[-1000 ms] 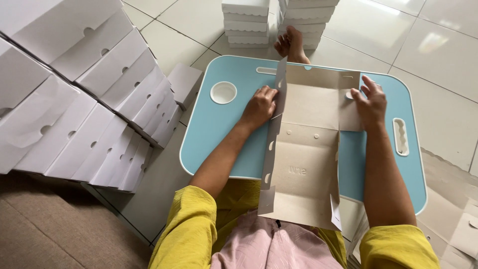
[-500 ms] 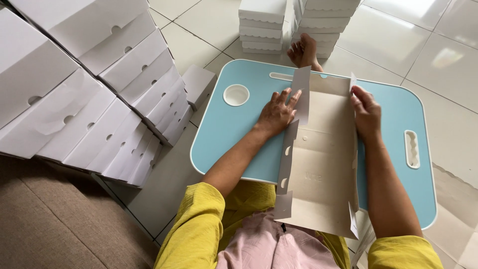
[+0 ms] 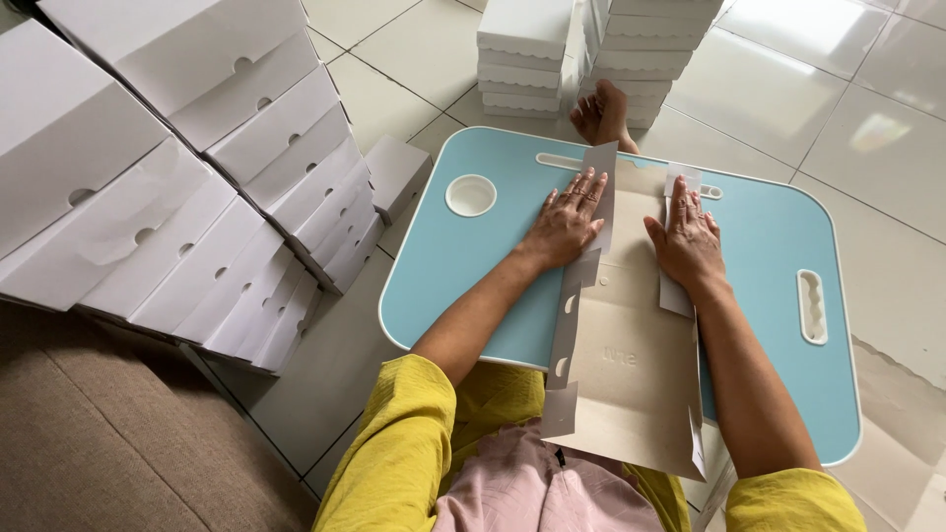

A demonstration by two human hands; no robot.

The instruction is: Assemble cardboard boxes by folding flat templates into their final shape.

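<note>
A flat, unfolded cardboard box blank (image 3: 631, 365), grey-brown inside, lies lengthwise on a light blue lap table (image 3: 769, 246) and hangs over its near edge onto my lap. My left hand (image 3: 568, 223) rests flat on the blank's left side flap, which stands folded upward. My right hand (image 3: 688, 239) presses flat on the right side flap near the far end. Both hands have fingers spread and lie on the cardboard, one on each long edge.
A slanted pile of folded white boxes (image 3: 177, 187) fills the left side on the tiled floor. More stacked white boxes (image 3: 601, 44) stand beyond the table, with a bare foot (image 3: 603, 110) in front of them. The table has a round cup recess (image 3: 470, 194) and a handle slot (image 3: 811, 305).
Both side flaps were held wider apart with raised hands; now the hands have come down closer together and press the flaps inward on the blank. The camera moved nearer.
</note>
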